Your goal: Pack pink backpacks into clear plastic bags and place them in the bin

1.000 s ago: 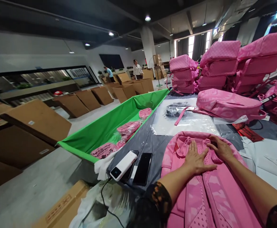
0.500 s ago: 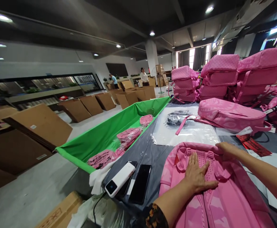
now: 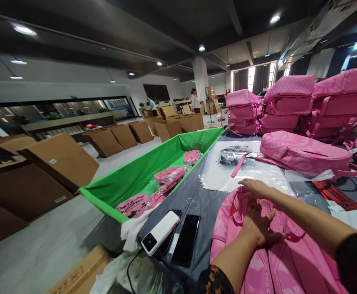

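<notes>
A pink backpack [image 3: 291, 261] lies in front of me with its padded back panel and straps facing up. My left hand [image 3: 256, 224] rests on the upper part of that panel, fingers spread and partly covered by the other arm. Crossing above it, my right hand [image 3: 253, 190] touches the top edge near the left strap, its fingers stretched out and partly bent over the edge. Clear plastic bags with black print [image 3: 236, 157] lie just beyond. Another pink backpack [image 3: 307, 153] lies on its side behind them.
Stacked pink backpacks [image 3: 288, 102] stand at the back right. Left of the table, a green fabric bin [image 3: 111, 183] holds several wrapped pink bags. A white power bank [image 3: 160, 232] and a black phone [image 3: 187, 241] lie near the table edge. Cardboard boxes [image 3: 58, 159] stand on the floor.
My right hand has moved left along the backpack's top edge, from its right corner to near the left strap, crossing over my left hand. My left hand stays on the panel.
</notes>
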`<action>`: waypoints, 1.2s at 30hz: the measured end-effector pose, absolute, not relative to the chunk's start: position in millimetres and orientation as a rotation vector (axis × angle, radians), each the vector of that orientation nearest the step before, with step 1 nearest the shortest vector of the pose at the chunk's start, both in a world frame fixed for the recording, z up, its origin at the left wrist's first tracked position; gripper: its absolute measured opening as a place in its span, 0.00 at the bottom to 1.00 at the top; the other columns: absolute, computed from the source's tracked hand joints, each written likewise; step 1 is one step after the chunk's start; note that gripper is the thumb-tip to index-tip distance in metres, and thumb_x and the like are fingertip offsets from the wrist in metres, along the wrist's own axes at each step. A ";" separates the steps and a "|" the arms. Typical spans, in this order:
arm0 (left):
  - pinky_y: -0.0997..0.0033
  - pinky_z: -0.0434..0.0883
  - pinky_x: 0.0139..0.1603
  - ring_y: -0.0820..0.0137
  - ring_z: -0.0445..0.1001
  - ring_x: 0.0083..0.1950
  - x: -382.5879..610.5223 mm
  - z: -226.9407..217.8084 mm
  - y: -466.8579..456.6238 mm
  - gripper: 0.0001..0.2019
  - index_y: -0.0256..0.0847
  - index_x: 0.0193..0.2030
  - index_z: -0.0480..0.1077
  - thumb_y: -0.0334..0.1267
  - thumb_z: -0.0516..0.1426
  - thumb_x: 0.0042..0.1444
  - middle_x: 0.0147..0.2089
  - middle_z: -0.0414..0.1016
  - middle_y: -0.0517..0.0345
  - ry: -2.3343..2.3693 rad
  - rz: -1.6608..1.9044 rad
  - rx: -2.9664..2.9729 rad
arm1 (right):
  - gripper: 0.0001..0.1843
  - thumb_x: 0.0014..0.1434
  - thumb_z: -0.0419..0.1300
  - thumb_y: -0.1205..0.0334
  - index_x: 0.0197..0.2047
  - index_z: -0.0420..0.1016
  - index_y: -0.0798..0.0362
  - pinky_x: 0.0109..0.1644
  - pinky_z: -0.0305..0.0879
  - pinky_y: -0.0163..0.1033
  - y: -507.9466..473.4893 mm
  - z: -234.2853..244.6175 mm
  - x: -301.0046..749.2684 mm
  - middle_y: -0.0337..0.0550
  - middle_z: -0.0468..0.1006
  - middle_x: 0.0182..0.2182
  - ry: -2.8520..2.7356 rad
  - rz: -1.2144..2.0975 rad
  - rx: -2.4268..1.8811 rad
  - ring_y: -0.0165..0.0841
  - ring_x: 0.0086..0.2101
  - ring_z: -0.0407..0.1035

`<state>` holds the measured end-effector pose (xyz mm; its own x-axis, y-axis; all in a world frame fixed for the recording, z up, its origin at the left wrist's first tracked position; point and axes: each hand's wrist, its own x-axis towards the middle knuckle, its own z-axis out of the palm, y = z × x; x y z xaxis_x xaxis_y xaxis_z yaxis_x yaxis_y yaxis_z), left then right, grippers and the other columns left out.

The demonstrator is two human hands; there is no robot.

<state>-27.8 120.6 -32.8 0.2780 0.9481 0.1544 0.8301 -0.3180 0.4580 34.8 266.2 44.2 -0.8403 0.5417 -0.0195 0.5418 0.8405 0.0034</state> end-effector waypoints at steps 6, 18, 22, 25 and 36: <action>0.30 0.39 0.76 0.39 0.46 0.79 -26.3 -32.8 118.4 0.41 0.50 0.75 0.59 0.68 0.54 0.60 0.78 0.55 0.45 1.646 0.524 2.335 | 0.08 0.49 0.67 0.67 0.35 0.79 0.51 0.32 0.59 0.33 280.8 34.1 -36.9 0.41 0.80 0.33 2.859 -0.042 0.682 0.34 0.33 0.73; 0.23 0.36 0.73 0.37 0.53 0.76 -49.3 -43.2 146.8 0.28 0.53 0.66 0.72 0.61 0.56 0.64 0.72 0.67 0.47 1.613 0.482 2.402 | 0.13 0.61 0.57 0.71 0.47 0.77 0.53 0.42 0.62 0.37 256.8 21.8 -26.3 0.52 0.79 0.44 2.981 -0.029 0.826 0.40 0.44 0.73; 0.24 0.31 0.74 0.39 0.49 0.78 -49.7 -42.9 159.0 0.29 0.54 0.67 0.70 0.56 0.61 0.61 0.73 0.65 0.50 1.659 0.505 2.344 | 0.22 0.66 0.57 0.63 0.62 0.70 0.52 0.55 0.65 0.44 218.6 37.9 45.3 0.55 0.75 0.56 3.076 -0.046 0.901 0.44 0.53 0.70; 0.26 0.32 0.76 0.42 0.48 0.79 -51.2 -39.2 165.8 0.26 0.54 0.66 0.71 0.51 0.62 0.61 0.75 0.62 0.53 1.713 0.632 2.314 | 0.27 0.70 0.53 0.51 0.67 0.66 0.53 0.63 0.62 0.53 172.0 18.1 112.2 0.59 0.71 0.62 3.170 0.023 1.062 0.50 0.60 0.66; 0.61 0.69 0.55 0.63 0.74 0.49 -52.7 17.9 34.0 0.19 0.41 0.46 0.75 0.50 0.48 0.73 0.45 0.79 0.52 1.234 0.674 2.459 | 0.33 0.73 0.44 0.49 0.73 0.61 0.60 0.72 0.50 0.59 100.2 -66.9 149.1 0.61 0.60 0.71 3.078 0.154 1.405 0.50 0.69 0.55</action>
